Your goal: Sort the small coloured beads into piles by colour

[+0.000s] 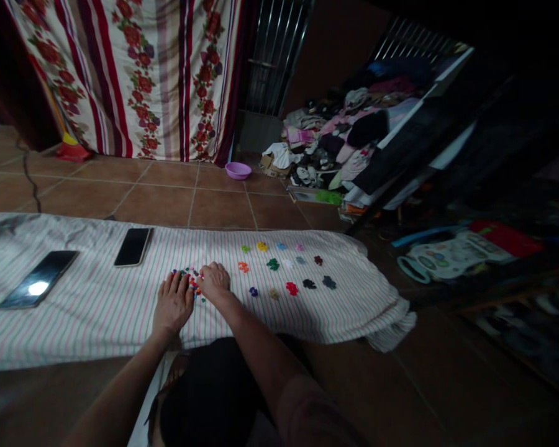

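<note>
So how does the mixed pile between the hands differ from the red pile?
The mixed pile shows several colours; the red pile is only red. The left hand and right hand partly hide the mixed pile, while the red pile lies uncovered. Both are small pieces on the striped cloth.

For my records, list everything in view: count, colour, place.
mixed pieces: one pile, multicoloured, cloth's middle
sorted piles: about fourteen, various, cloth's right
phones: two, black, cloth's left
striped cloth: one, whitish, foreground
floral curtain: one, multicoloured, back left
basin: one, purple, floor
clothes heap: one, multicoloured, back right
barred grilles: two, grey, back
toylike panel: one, pale, right
cable: one, dark, left floor
floor tiles: many, brown, around
left hand: one, at mixed pieces
right hand: one, at mixed pieces
</note>
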`<state>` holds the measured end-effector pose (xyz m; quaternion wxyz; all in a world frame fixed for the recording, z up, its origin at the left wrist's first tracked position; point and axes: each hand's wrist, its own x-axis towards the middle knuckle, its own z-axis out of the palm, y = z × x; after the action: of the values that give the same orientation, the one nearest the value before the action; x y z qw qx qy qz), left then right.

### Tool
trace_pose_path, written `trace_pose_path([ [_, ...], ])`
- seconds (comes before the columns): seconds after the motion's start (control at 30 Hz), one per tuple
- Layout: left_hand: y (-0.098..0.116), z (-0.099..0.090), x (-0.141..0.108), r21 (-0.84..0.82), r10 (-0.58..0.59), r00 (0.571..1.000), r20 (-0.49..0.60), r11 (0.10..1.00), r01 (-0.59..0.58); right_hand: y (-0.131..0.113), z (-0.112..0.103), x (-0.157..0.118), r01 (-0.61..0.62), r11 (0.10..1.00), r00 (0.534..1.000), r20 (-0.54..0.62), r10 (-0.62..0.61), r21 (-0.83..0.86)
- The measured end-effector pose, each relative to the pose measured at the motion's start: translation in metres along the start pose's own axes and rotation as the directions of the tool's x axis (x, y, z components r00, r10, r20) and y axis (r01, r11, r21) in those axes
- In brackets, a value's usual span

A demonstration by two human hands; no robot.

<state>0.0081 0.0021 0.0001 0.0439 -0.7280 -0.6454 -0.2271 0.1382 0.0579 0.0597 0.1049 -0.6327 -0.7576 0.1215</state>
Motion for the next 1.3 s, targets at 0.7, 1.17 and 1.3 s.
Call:
trace_pose_path([
  [0.7,0.004,-0.008,0.003,0.053,-0.031,0.998,0.047,0.998,0.028,0.024,-0.003,-0.008,-0.073,0.965,0.988,-0.113,0.104,0.252],
  [1.17,0.001,-0.005,0.002,0.045,0.000,1.000,0.003,0.999,0.000,0.079,-0.007,-0.010,-0.106,0.930,0.966,-0.186,0.180,0.351],
  [1.3,0.000,-0.004,0.001,0.020,0.011,1.000,-0.018,1.000,-0.010,0.098,-0.012,-0.014,-0.109,0.926,0.956,-0.217,0.197,0.361],
])
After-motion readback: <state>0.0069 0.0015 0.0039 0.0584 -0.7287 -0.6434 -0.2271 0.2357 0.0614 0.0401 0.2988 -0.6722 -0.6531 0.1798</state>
